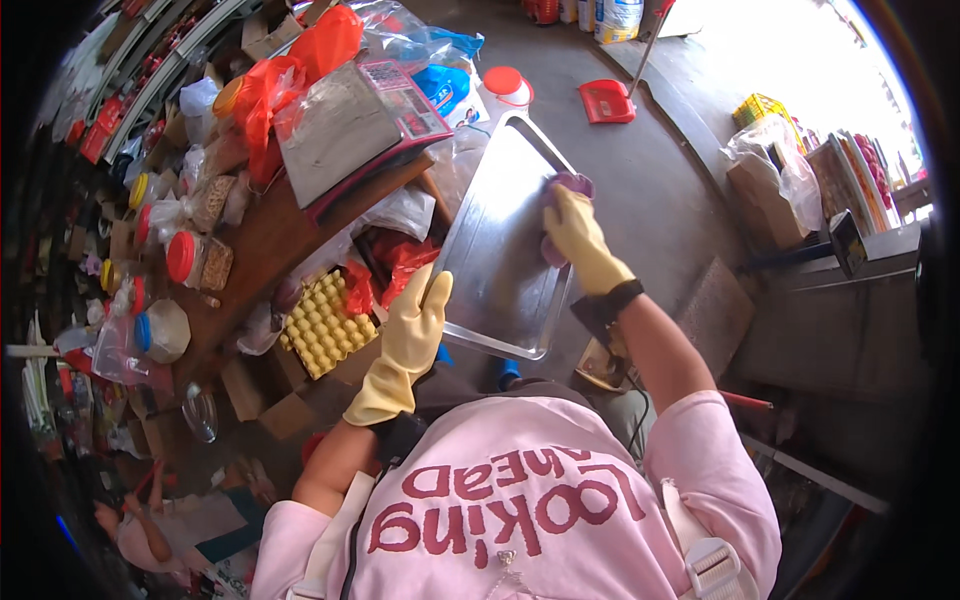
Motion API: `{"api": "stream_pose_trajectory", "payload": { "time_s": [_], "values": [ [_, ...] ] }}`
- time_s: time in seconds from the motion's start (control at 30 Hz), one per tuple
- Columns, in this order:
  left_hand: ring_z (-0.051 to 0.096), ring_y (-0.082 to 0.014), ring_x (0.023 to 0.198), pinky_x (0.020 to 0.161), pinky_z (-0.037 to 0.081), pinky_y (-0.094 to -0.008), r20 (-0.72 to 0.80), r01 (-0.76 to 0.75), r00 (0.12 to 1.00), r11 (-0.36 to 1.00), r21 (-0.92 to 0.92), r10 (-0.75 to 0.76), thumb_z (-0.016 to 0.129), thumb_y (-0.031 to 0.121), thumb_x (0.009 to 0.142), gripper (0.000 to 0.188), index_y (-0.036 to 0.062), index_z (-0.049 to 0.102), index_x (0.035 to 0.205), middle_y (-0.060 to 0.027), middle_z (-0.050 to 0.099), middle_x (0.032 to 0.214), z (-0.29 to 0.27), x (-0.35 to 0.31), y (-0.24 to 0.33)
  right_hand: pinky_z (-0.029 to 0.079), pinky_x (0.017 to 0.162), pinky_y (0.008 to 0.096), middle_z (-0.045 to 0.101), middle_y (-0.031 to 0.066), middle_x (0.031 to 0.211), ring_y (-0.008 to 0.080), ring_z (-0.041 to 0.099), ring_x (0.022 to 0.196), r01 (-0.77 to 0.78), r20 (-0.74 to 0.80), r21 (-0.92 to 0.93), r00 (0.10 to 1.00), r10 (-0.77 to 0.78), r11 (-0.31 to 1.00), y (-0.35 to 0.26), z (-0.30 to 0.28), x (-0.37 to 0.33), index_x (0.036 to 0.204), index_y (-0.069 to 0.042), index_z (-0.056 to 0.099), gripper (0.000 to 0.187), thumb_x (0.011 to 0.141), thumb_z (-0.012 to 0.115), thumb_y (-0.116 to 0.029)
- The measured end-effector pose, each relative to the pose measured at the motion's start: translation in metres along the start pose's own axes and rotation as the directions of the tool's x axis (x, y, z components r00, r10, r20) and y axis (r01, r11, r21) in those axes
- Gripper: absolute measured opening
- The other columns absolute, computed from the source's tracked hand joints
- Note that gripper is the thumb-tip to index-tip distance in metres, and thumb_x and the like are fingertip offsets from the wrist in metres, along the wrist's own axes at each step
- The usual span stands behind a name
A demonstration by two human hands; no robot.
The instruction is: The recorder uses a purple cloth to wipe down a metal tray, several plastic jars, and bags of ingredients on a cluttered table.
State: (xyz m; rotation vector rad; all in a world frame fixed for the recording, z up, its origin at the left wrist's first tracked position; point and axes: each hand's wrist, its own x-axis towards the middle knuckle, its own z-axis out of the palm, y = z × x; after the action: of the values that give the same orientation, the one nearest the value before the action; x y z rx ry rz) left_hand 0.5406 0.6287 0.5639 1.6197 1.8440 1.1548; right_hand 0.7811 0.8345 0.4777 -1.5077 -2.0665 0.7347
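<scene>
A shallow rectangular metal tray (pixel 500 235) is tilted up in front of me, its shiny inner face toward me. My left hand (pixel 412 325), in a pale yellow rubber glove, grips the tray's left edge near its lower corner, with the thumb apart from the other fingers. At the tray's right side, my right hand (pixel 578 232) wears a matching glove and is closed on a purple cloth (pixel 573 184). Parts of the cloth stick out above and below the fingers, against the tray's right rim. The fingers behind the tray's left edge are partly hidden.
On the left, a wooden table (pixel 265 245) carries a weighing scale (pixel 350 120), red plastic bags and lidded jars (pixel 200 260). Yellow egg trays (pixel 328 322) sit below it. A red dustpan (pixel 606 101) and a lidded bucket (pixel 507 90) stand ahead. Another person (pixel 150 540) appears lower left.
</scene>
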Motion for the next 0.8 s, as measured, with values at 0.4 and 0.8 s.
{"api": "stream_pose_trajectory", "payload": {
  "time_s": [0.4, 0.8],
  "values": [
    [0.046, -0.0225, 0.077, 0.075, 0.047, -0.0353, -0.113, 0.179, 0.971, 0.957, -0.23, -0.209, 0.055, 0.024, 0.113, 0.028, -0.0016, 0.063, 0.108, -0.0125, 0.052, 0.083, -0.013, 0.013, 0.006, 0.056, 0.068, 0.0494, 0.07, 0.0209, 0.091, 0.0421, 0.07, 0.083, -0.085, 0.528, 0.153, 0.849, -0.009, 0.984, -0.062, -0.039, -0.06, 0.106, -0.002, 0.067, 0.019, 0.092, 0.055, -0.008],
    [0.05, -0.009, 0.083, 0.076, 0.045, -0.0274, -0.231, 0.34, 0.813, 0.758, -0.556, -0.534, 0.061, 0.025, 0.11, 0.028, 0.0001, 0.072, 0.113, 0.004, 0.061, 0.092, 0.015, 0.007, -0.013, 0.053, 0.069, 0.0485, 0.069, 0.0167, 0.079, 0.0396, 0.069, 0.079, 0.41, 0.331, 0.431, 0.756, -0.564, 0.804, -0.134, 0.03, -0.109, 0.092, -0.002, 0.066, 0.014, 0.082, 0.064, -0.011]
  ]
}}
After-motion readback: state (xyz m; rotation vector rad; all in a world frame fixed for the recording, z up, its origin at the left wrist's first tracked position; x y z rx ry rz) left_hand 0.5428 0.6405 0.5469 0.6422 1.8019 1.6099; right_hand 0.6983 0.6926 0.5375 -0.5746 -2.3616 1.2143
